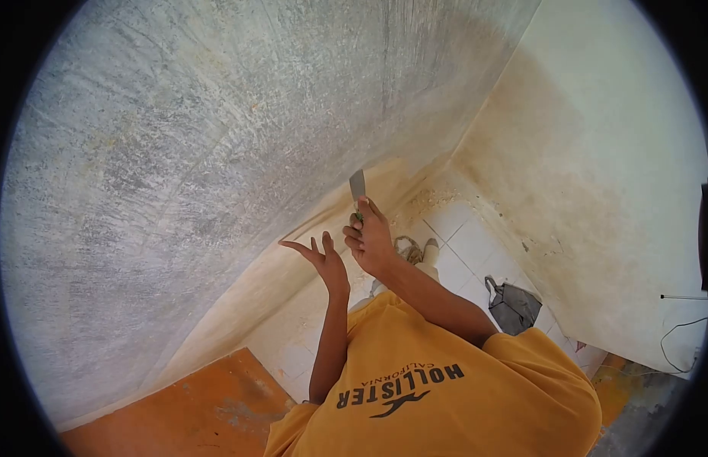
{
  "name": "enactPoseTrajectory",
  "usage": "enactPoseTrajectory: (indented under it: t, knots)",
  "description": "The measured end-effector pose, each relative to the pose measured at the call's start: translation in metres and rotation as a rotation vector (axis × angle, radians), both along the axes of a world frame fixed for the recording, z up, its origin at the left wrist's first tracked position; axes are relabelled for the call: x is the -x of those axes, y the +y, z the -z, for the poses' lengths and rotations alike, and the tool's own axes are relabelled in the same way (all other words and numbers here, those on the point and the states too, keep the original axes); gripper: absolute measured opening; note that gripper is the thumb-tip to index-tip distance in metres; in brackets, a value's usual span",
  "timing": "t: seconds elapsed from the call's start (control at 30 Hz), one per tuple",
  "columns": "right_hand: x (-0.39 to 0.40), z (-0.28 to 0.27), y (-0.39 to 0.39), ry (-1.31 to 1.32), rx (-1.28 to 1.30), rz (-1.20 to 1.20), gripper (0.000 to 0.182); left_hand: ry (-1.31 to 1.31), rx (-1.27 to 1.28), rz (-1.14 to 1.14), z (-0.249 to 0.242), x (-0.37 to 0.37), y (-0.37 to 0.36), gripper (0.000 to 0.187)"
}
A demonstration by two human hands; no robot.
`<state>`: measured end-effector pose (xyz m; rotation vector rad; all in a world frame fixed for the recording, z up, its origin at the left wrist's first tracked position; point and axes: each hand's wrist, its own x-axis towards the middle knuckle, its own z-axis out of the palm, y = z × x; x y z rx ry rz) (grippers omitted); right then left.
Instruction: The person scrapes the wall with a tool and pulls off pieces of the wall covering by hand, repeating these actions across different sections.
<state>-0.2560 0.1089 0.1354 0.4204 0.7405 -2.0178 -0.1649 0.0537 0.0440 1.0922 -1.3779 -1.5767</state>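
Observation:
A putty knife (pixel 357 185) with a flat grey blade and a bit of green at its handle is gripped in my right hand (pixel 371 242). Its blade points up toward the wall (pixel 217 145), overlapping the lower, cream-coloured part of it in this view. Most of the handle is hidden by my fingers. To the left, my left hand (pixel 329 268) is held with its fingers spread, one fingertip right at the edge where the rough grey surface meets the cream band. The grey surface is scratched and patchy.
Loose flakes (pixel 437 196) lie along the wall's foot near the corner. White floor tiles (pixel 468 247) run behind my feet. A dark grey bag (pixel 514 306) sits on them. An orange board-like surface (pixel 194 404) is at lower left, and a cable (pixel 666 343) hangs at far right.

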Motion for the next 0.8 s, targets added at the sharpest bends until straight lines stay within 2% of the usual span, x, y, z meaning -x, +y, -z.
enactPoseTrajectory:
  t: [0.13, 0.2, 0.23, 0.27, 0.37, 0.43, 0.53, 0.63, 0.67, 0.73, 0.8]
  knots:
    - [0.006, -0.019, 0.0, 0.015, -0.016, -0.018, 0.009, -0.008, -0.024, 0.031, -0.005, -0.001, 0.001, 0.099]
    - [0.033, 0.029, -0.01, -0.079, -0.027, 0.051, 0.011, 0.065, -0.08, 0.059, 0.005, -0.004, -0.003, 0.099]
    - [0.041, 0.032, -0.011, -0.127, -0.029, 0.088, 0.012, 0.056, -0.075, 0.055, 0.001, -0.006, 0.0, 0.1]
    - [0.04, 0.036, -0.008, -0.078, -0.03, 0.046, 0.014, 0.049, -0.065, 0.054, -0.003, -0.006, 0.001, 0.1]
    - [0.03, -0.002, 0.014, 0.085, -0.082, -0.094, 0.02, 0.012, -0.008, 0.074, 0.007, -0.008, -0.005, 0.101]
    - [0.035, -0.008, 0.028, 0.24, -0.162, -0.214, 0.024, 0.014, -0.019, 0.088, 0.007, -0.008, -0.007, 0.101]
    - [0.065, 0.011, 0.058, 0.742, -0.539, -0.47, 0.039, 0.042, -0.076, 0.055, 0.003, -0.008, -0.007, 0.102]
    - [0.112, 0.022, 0.078, 1.518, -0.514, -0.447, 0.041, 0.015, 0.017, 0.037, 0.008, -0.004, -0.012, 0.103]
    - [0.123, 0.015, 0.081, 1.554, -0.587, -0.544, 0.041, 0.011, 0.032, 0.028, 0.009, -0.002, -0.013, 0.103]
    - [0.131, -0.037, 0.078, 1.624, -0.737, -0.735, 0.04, 0.004, 0.06, 0.012, 0.01, 0.002, -0.012, 0.103]
    - [0.139, -0.047, 0.07, 1.736, -0.718, -0.736, 0.039, 0.017, 0.055, -0.009, 0.01, 0.004, -0.012, 0.104]
